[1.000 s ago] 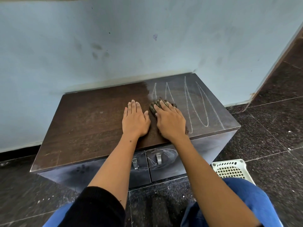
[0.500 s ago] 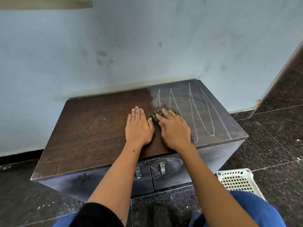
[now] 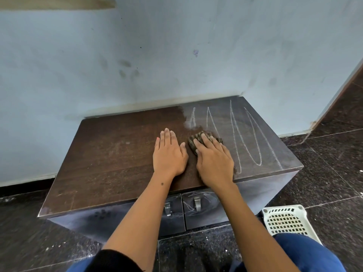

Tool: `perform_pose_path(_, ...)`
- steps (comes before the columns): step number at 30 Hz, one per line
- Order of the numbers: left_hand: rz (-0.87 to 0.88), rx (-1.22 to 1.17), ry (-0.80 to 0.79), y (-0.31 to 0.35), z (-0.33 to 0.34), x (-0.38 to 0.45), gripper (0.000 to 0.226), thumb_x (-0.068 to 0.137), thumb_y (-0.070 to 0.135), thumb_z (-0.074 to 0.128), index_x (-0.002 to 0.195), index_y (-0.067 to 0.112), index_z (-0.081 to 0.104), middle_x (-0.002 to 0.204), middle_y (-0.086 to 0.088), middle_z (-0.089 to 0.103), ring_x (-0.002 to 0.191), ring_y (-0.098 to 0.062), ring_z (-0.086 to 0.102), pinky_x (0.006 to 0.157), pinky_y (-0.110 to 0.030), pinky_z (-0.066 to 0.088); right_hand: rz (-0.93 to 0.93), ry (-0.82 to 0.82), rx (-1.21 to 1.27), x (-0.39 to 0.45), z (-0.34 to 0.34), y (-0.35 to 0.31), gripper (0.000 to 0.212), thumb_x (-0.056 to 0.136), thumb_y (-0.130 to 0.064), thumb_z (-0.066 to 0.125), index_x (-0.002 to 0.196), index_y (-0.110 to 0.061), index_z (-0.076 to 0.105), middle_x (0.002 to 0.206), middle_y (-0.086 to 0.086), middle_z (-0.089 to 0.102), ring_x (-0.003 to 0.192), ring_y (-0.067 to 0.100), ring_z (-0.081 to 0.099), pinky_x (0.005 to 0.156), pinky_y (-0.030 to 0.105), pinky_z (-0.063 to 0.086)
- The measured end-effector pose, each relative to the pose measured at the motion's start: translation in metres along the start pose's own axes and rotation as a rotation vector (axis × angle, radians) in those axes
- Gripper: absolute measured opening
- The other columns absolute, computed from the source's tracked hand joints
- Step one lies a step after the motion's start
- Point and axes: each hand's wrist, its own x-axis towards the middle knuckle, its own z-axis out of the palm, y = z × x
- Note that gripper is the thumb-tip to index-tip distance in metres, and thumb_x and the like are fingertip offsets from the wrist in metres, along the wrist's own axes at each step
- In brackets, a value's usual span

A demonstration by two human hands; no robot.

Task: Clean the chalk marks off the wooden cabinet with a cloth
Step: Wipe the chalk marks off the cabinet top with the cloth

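Fingers [image 3: 206, 141]: right ones lie nearly straight, pressing the cloth [image 3: 196, 139] flat
Left hand [image 3: 169, 154]: flat, fingers together, resting on the wooden cabinet [image 3: 110, 160]
Chalk marks [image 3: 241, 138]: zigzag lines just right of the right hand [image 3: 213, 160]

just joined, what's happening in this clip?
A person is wiping chalk off the top of a low wooden cabinet. The right hand presses a dark cloth flat against the top, at the edge of the chalk marks. The left hand rests flat on the wood beside it. The left part of the top looks clean; looping white lines and a dusty haze cover the right part. Faint chalk scribbles also show on the drawer fronts.
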Motion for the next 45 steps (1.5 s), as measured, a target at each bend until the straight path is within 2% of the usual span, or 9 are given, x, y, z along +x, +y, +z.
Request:
perform_pose_path(5, -0.002, -0.006, -0.015, 0.001, -0.003, 0.0, 0.059, 0.102, 0.035, 0.019, 0.151, 0.003, 0.009, 0.159, -0.012, 0.003, 0.147, -0.022, 0.0, 0.119, -0.034, 0.0, -0.005, -0.063, -0.02, 0.065, 0.01, -0.008, 0.043, 0.101, -0.029, 0.03, 0.142, -0.028, 0.038, 0.154, -0.003, 0.028, 0.144, 0.017, 0.02, 0.117, 0.036, 0.015)
perform_pose_path(10, 0.005, -0.004, -0.011, 0.0, -0.002, -0.001, 0.059, 0.102, 0.036, 0.018, 0.151, 0.003, 0.009, 0.159, -0.013, 0.003, 0.147, -0.022, 0.0, 0.119, -0.034, 0.001, -0.003, -0.047, -0.014, 0.037, 0.007, -0.007, 0.042, 0.101, -0.029, 0.028, 0.142, -0.028, 0.039, 0.154, -0.005, 0.028, 0.143, 0.015, 0.02, 0.116, 0.034, 0.015)
perform_pose_path(15, -0.001, -0.007, 0.001, 0.0, 0.0, 0.0, 0.059, 0.102, 0.035, 0.019, 0.151, 0.004, 0.009, 0.159, -0.012, 0.003, 0.147, -0.022, 0.0, 0.119, -0.034, 0.0, 0.023, 0.087, 0.001, -0.023, 0.003, -0.007, 0.041, 0.094, -0.026, 0.036, 0.128, -0.026, 0.057, 0.142, -0.003, 0.048, 0.134, 0.019, 0.042, 0.109, 0.036, 0.031)
perform_pose_path(19, 0.0, 0.007, -0.008, 0.0, 0.0, 0.001, 0.059, 0.102, 0.035, 0.018, 0.151, 0.004, 0.008, 0.159, -0.012, 0.001, 0.147, -0.022, -0.002, 0.119, -0.034, -0.001, -0.007, -0.049, -0.001, 0.02, 0.006, -0.01, 0.042, 0.101, -0.029, 0.028, 0.141, -0.03, 0.04, 0.154, -0.005, 0.029, 0.143, 0.017, 0.021, 0.115, 0.035, 0.016)
perform_pose_path(24, 0.001, -0.002, -0.022, 0.002, -0.003, 0.0, 0.059, 0.102, 0.035, 0.019, 0.151, 0.003, 0.009, 0.159, -0.013, 0.002, 0.147, -0.023, -0.001, 0.119, -0.035, -0.001, -0.005, -0.067, 0.007, 0.079, 0.017, -0.014, 0.041, 0.101, -0.027, 0.03, 0.141, -0.028, 0.041, 0.154, -0.004, 0.029, 0.144, 0.017, 0.019, 0.117, 0.037, 0.015)
perform_pose_path(29, 0.006, 0.001, -0.014, 0.001, -0.002, -0.001, 0.059, 0.102, 0.035, 0.018, 0.15, 0.003, 0.01, 0.159, -0.013, 0.003, 0.147, -0.023, -0.001, 0.119, -0.034, 0.0, 0.031, -0.029, 0.042, 0.036, 0.01, -0.012, 0.041, 0.101, -0.028, 0.028, 0.14, -0.03, 0.042, 0.153, -0.006, 0.029, 0.143, 0.014, 0.019, 0.116, 0.033, 0.013)
perform_pose_path(33, 0.005, 0.007, -0.01, 0.0, 0.0, 0.0, 0.059, 0.102, 0.035, 0.017, 0.151, 0.003, 0.008, 0.159, -0.012, 0.002, 0.147, -0.023, -0.001, 0.119, -0.034, 0.0, 0.055, 0.071, 0.044, -0.007, 0.006, -0.012, 0.046, 0.096, -0.029, 0.025, 0.135, -0.029, 0.05, 0.149, -0.005, 0.038, 0.14, 0.016, 0.03, 0.114, 0.034, 0.019)
perform_pose_path(37, 0.015, 0.012, 0.006, 0.0, 0.0, 0.0, 0.059, 0.102, 0.035, 0.017, 0.151, 0.004, 0.009, 0.159, -0.013, 0.003, 0.147, -0.023, -0.001, 0.119, -0.034, 0.0, 0.017, -0.002, 0.029, 0.038, 0.011, -0.014, 0.041, 0.1, -0.028, 0.032, 0.14, -0.03, 0.043, 0.153, -0.006, 0.03, 0.143, 0.015, 0.02, 0.116, 0.034, 0.014)
perform_pose_path(45, 0.006, -0.004, 0.004, 0.001, -0.002, 0.001, 0.059, 0.102, 0.035, 0.018, 0.151, 0.005, 0.009, 0.16, -0.011, 0.004, 0.147, -0.022, 0.0, 0.119, -0.035, 0.001, -0.018, -0.058, 0.011, 0.139, 0.03, -0.018, 0.041, 0.1, -0.025, 0.035, 0.14, -0.027, 0.042, 0.153, -0.004, 0.031, 0.143, 0.019, 0.022, 0.117, 0.038, 0.016)
